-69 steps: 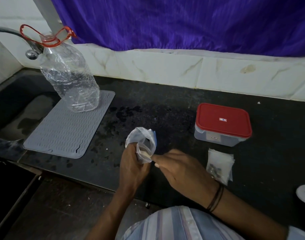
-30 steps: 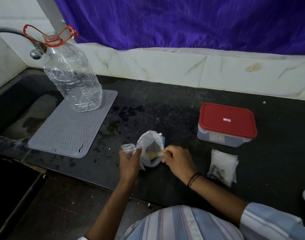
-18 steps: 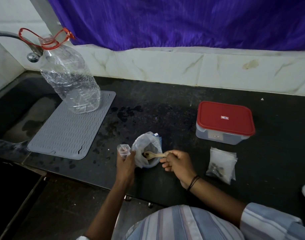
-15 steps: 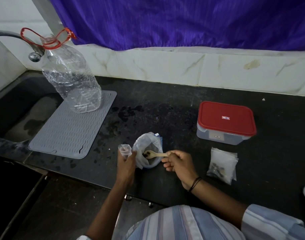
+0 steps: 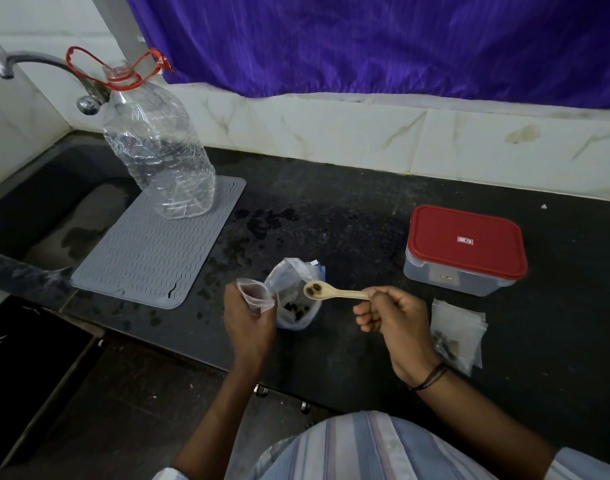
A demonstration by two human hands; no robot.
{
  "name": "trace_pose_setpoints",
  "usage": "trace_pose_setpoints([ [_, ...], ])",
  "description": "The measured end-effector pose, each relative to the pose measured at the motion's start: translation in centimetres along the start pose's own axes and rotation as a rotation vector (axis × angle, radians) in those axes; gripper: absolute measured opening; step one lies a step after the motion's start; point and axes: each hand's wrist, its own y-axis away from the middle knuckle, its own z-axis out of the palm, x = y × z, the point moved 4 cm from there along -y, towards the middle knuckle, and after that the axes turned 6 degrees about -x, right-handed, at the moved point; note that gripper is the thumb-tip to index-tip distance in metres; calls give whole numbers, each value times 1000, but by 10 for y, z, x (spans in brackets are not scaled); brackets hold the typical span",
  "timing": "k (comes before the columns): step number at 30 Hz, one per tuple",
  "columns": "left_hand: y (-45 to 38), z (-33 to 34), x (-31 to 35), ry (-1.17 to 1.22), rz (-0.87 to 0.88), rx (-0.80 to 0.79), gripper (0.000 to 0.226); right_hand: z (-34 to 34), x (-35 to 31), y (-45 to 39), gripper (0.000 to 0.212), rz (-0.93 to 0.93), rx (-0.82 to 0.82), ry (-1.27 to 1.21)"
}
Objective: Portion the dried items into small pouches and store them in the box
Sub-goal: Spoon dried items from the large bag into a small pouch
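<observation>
A: Start at the upper left of the frame.

B: A crumpled clear plastic bottle [image 5: 158,147] stands on the far corner of a ribbed grey mat [image 5: 151,251], beside a dark sink [image 5: 54,209].

A: And at centre?

B: The left hand [image 5: 250,320] pinches a small clear pouch [image 5: 254,296], mouth up, and seems also to steady the larger bag [image 5: 296,299] just right of it. That bag sits on the black counter [image 5: 348,209] with dark dried items [image 5: 295,308] in its bottom.

A: How will the pouch handle?

B: Thin film, limp, nearly weightless and probably slippery. I'd hold it by the rim so that the mouth stays open.

A: The spoon?

B: The right hand [image 5: 397,323] curls its fingers round the handle end of a pale wooden spoon [image 5: 334,292]; two dark pieces lie loose in the shallow bowl, over the bag. Keep it level.

A: Right side?

B: A rigid box [image 5: 464,251] with its red lid on, and below it flat clear pouches [image 5: 457,336], one holding dark bits.
</observation>
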Motion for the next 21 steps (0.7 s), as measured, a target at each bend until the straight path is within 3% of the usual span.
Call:
trace_pose_setpoints([
  [6,0,8,19,-89,179,-115,33,23,-38,11,22,-102,-118,-14],
  [12,2,13,21,-178,271,-165,30,40,-41,16,18,-245,-205,316],
  [17,6,14,25,-162,316,-212,29,61,-47,27,25,-895,-459,1140],
  [21,6,12,24,-122,328,-215,25,63,-49,31,23,-1145,-415,1227],
])
